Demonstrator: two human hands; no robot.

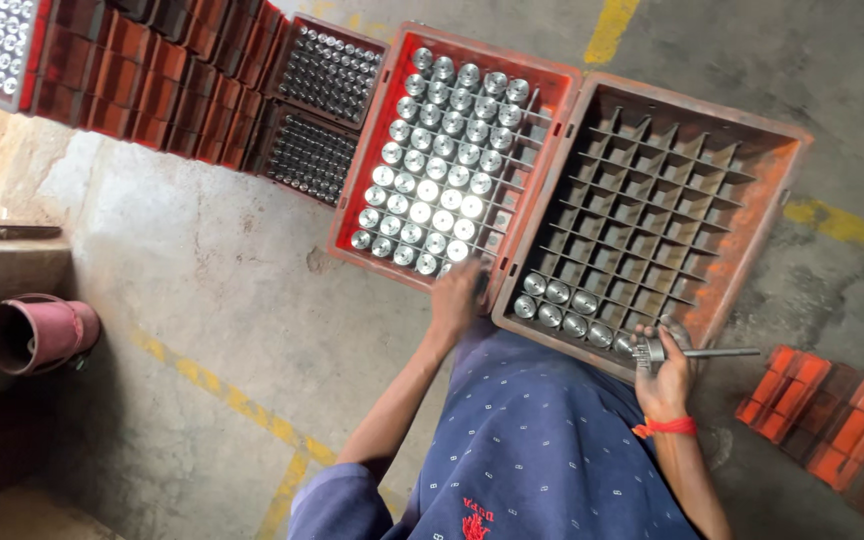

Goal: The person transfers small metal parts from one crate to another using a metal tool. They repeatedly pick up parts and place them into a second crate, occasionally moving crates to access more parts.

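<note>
Our right hand [664,385] has its grip closed on a metal part [655,351], a toothed head with a thin shaft sticking out to the right, held just at the near rim of the right crate [752,250]. Our left hand [457,295] reaches into the near edge of the left crate [372,160]; its fingers are blurred, so we cannot tell whether that grip is wide, narrow or holding anything.

To do this well, we judge we should keep the shaft level and clear of the dividers, line the part up over one cell, and lower it straight so it seats without knocking its neighbours. The left hand should close on a single piece, not brush the ones beside it.

The left crate is red and nearly full of shiny round parts [442,150] standing in a grid. The right crate is mostly bare dividers, with only a near row of parts [562,305] filled. Further off, two smaller crates [317,110] hold dense rows of similar metal pieces, next to stacked red crates [152,80]. More orange crates [832,420] lie at the right on the concrete floor [222,280], and a reddish drum [37,335] sits at the left.
</note>
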